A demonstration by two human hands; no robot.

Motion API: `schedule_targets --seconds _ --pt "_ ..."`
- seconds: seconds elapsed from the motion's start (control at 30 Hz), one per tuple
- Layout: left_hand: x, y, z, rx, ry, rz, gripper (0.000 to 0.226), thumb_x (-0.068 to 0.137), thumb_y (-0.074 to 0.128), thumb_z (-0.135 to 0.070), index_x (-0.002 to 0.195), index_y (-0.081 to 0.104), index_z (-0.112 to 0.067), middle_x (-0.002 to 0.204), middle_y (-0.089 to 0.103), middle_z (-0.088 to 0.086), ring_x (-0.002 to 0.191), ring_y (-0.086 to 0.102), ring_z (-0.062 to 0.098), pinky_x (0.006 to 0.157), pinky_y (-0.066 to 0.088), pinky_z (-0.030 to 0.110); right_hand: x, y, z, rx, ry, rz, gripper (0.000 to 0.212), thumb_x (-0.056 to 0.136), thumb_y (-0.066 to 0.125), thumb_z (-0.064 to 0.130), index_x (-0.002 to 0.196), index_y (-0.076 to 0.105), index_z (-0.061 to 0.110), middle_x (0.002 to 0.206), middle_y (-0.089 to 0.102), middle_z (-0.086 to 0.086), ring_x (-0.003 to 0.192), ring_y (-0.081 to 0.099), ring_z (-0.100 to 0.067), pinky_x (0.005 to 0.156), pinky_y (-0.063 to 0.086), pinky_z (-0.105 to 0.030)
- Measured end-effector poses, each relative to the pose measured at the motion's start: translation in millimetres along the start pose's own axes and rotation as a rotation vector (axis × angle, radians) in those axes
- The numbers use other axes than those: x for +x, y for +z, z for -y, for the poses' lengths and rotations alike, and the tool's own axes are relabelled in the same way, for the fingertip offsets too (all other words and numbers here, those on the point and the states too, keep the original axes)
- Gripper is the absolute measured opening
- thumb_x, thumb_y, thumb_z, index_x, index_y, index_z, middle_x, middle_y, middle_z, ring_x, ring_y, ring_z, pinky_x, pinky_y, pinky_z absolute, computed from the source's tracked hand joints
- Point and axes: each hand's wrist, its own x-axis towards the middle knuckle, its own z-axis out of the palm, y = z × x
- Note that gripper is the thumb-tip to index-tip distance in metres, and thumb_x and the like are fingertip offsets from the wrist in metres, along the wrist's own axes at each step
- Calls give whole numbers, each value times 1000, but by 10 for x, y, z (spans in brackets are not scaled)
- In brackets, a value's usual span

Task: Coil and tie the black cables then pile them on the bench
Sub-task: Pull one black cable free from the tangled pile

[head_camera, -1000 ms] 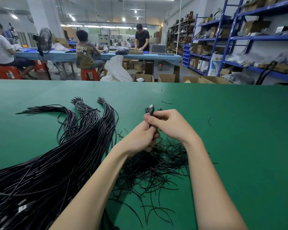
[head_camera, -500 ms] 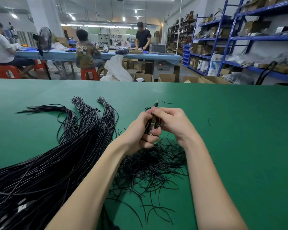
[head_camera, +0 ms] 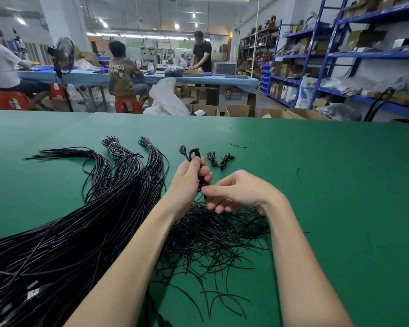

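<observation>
On the back of a seated person's brown shirt (head_camera: 123, 75) across the room, the letters "NKN" above "OWN" can be read; nothing else legible is seen. A wide green bench top (head_camera: 328, 185) fills the foreground. Behind it a long blue-covered work table (head_camera: 85, 75), red plastic stools (head_camera: 128, 106), a black standing fan (head_camera: 63, 55), open cardboard boxes (head_camera: 236, 110) and blue metal shelving racks (head_camera: 340, 53) stocked with cartons are seen under ceiling strip lights.

A small coiled black cable (head_camera: 195, 156) is gripped upright in the left hand (head_camera: 189, 182), the fingers curled round its bundle, with its plug end projecting to the upper left above the thumb. The right hand (head_camera: 239, 192) is held just beside it, thumb and forefinger brought together at the coil's lower part; whether a tie is pinched there cannot be told. Two small tied black coils (head_camera: 220, 159) lie on the bench just beyond the hands. A loose heap of thin black tie wires (head_camera: 213, 234) lies beneath the wrists, and a large bundle of long black cables (head_camera: 64, 232) is spread to the left.
</observation>
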Motion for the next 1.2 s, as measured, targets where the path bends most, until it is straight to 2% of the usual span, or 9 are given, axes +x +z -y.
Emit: schedule_targets --seconds 0.2,0.4,0.6,0.73,0.87,0.93,0.97,1.03,1.2 --pt "5 -15 5 -4 28 -16 24 110 31 -23 95 45 -13 60 42 -11 67 45 16 71 40 27 50 127 28 22 -75 8 16 94 67 8 81 76 5 72 75 -3 57 64 -5 51 48 -13" --pt "20 20 26 -174 -24 -54 25 111 32 -22 93 45 -12 59 39 -8 57 46 13 58 41 23 28 92 5 -57 -117 70 20 90 71 10 70 74 13 66 71 -1 59 59 -8 54 47 -14" --pt "9 20 27 -167 -26 5 24 110 31 -21 92 43 -13 58 35 -10 49 39 10 52 40 24 52 48 -46 -120 -62 127 18 90 73 17 72 76 15 69 73 -1 59 58 -9 55 46 -15" --pt "-20 2 68 82 27 29 24 111 30 -22 92 42 -14 55 36 -14 46 35 8 52 41 23 -14 -93 -76 -236 -8 116 20 88 79 35 80 80 17 77 77 5 61 64 -3 57 51 -14" --pt "-26 -39 89 451 149 29 27 110 32 -25 86 43 -19 58 41 -14 50 35 8 50 35 27 -9 -254 -101 34 -151 -280 25 85 71 60 91 77 37 103 77 14 88 73 -3 84 63 -31" --pt "-48 13 107 582 233 16 28 109 33 -24 83 44 -22 59 44 -14 49 38 6 51 37 28 38 -168 -58 83 -217 -267 20 87 66 64 85 76 48 106 76 17 101 72 -8 93 61 -39" --pt "-61 43 120 645 276 25 27 108 34 -21 85 46 -23 62 47 -15 49 42 0 53 39 22 68 -96 -46 62 -233 -245 20 89 64 64 86 77 49 106 76 16 104 71 -9 97 58 -42" --pt "-83 68 141 768 337 58 23 106 34 -13 94 53 -18 71 52 -15 55 52 -7 54 36 8 125 27 -42 32 -261 -252 27 93 63 60 90 78 39 97 77 18 104 70 -7 102 54 -45" --pt "-71 25 75 915 340 124 17 107 33 -16 105 50 -19 79 61 -5 59 55 0 53 37 11 203 67 -74 39 -330 -317 26 96 63 53 85 78 34 83 77 15 80 69 -3 95 58 -48"
